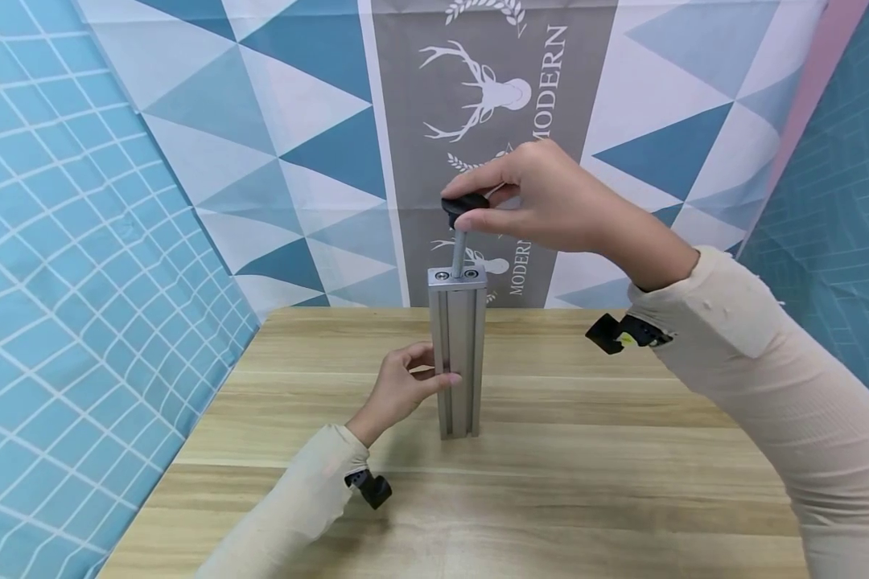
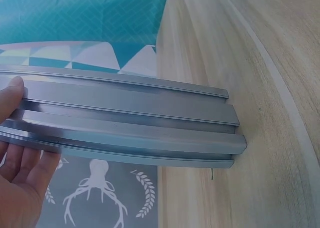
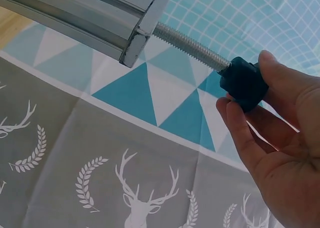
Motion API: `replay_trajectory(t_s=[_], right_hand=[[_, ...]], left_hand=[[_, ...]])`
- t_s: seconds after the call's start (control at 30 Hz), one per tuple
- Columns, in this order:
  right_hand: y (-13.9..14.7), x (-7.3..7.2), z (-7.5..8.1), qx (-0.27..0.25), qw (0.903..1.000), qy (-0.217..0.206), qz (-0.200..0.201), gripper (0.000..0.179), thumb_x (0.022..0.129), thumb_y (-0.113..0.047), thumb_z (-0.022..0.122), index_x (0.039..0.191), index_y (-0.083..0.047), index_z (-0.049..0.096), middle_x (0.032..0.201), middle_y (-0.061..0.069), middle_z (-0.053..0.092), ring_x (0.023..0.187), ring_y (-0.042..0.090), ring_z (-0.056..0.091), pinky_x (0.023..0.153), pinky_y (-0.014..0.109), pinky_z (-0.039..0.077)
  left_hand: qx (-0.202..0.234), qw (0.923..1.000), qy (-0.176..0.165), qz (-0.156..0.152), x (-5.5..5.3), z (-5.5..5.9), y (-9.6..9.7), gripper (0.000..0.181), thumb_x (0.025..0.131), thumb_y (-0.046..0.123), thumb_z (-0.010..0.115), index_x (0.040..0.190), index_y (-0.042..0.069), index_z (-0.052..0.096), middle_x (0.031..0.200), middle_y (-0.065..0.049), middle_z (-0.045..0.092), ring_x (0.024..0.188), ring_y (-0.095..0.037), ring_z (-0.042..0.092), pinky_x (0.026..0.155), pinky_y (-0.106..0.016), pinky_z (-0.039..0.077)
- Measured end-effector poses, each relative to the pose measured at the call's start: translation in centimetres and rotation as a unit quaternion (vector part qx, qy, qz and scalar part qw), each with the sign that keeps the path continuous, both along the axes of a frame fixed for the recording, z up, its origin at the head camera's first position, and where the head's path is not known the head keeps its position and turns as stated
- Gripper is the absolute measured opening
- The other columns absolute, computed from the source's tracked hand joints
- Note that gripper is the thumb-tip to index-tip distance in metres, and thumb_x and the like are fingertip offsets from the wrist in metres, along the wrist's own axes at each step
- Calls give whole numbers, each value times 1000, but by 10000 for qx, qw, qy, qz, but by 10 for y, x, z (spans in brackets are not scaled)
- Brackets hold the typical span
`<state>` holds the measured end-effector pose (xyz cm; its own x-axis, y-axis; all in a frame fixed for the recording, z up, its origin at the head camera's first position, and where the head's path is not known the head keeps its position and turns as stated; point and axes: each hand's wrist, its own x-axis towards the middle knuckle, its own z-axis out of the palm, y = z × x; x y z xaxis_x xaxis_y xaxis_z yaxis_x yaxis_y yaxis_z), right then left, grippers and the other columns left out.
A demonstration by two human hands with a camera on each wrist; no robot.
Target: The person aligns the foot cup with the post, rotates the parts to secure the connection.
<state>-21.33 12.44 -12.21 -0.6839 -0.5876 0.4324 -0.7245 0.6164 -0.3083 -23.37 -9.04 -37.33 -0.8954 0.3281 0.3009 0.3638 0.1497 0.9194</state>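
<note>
A silver aluminium profile (image 1: 460,362) with grooved sides stands upright on the wooden table. My left hand (image 1: 405,382) grips it below the middle, thumb on the near face and fingers behind; the left wrist view shows the grooved profile (image 2: 130,107) running down to the tabletop. From the end plate (image 1: 457,278) on top rises a threaded rod (image 3: 192,48), partly inside the plate and tilted slightly in the head view. My right hand (image 1: 550,197) pinches the black knob (image 3: 243,83) at the rod's upper end between thumb and fingers. Two screw heads flank the rod on the plate.
The wood-grain table (image 1: 623,466) spreads around the profile. Behind it hangs a patterned cloth (image 1: 311,121) with triangles and deer heads. A blue gridded cloth (image 1: 80,241) borders the left side, and another blue cloth (image 1: 833,217) the right.
</note>
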Motion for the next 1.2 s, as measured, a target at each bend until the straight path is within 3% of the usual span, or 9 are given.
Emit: replay_trajectory(t_s=[0.2,0.3,0.43,0.53,0.6,0.8,1.0,1.2], right_hand=[[-6,-1,0,341,9979,392,377,33,90,-17,68,122,-9,67,122,2,66,104,17,66,93,36,47],[-8,-1,1,544,9960,513,486,33,92,-16,65,124,-9,66,126,3,64,108,18,65,104,40,37],[-8,0,3,781,9931,656,579,32,95,-13,61,126,-7,64,129,5,62,115,20,61,98,40,39],[-9,1,3,825,9918,755,619,31,95,-10,60,125,-6,65,127,5,63,118,20,59,84,36,46],[-10,2,4,821,9916,801,599,30,94,-10,61,123,-5,66,124,6,65,116,19,60,84,36,48],[-12,3,4,768,9943,734,129,29,92,-16,65,119,-6,68,113,8,69,97,18,67,82,35,50],[-14,2,-2,353,9967,650,-348,35,88,-34,71,113,-10,71,90,6,58,81,17,52,74,31,43],[-19,-3,-11,-68,9909,886,-1007,43,82,-47,72,92,-6,68,78,6,54,73,19,47,67,32,36]], left_hand=[[40,10000,6,-10,-1,-2,0,36,76,10,81,109,4,69,96,-10,68,90,-22,65,82,-28,53],[49,10000,-30,-3,-1,-2,0,36,76,10,81,109,3,69,96,-11,67,91,-25,64,82,-28,53],[51,9999,-93,-18,-1,-2,1,37,77,8,80,111,2,68,99,-12,67,94,-26,64,84,-27,52],[14,9999,-158,-8,0,0,2,37,78,5,79,112,0,67,99,-13,67,95,-27,63,84,-27,52],[-31,9998,-191,-1,1,1,2,36,78,3,78,111,-2,67,98,-14,67,94,-28,63,84,-28,52],[-86,9997,-212,-9,2,4,2,37,78,2,78,112,-3,66,98,-14,66,95,-28,63,84,-29,52],[55,9999,-116,18,0,-1,1,38,77,7,80,112,1,67,98,-12,67,94,-25,63,84,-28,52],[55,10000,-22,-26,-2,-4,1,37,76,11,81,110,4,68,97,-11,67,91,-22,64,83,-28,52]])
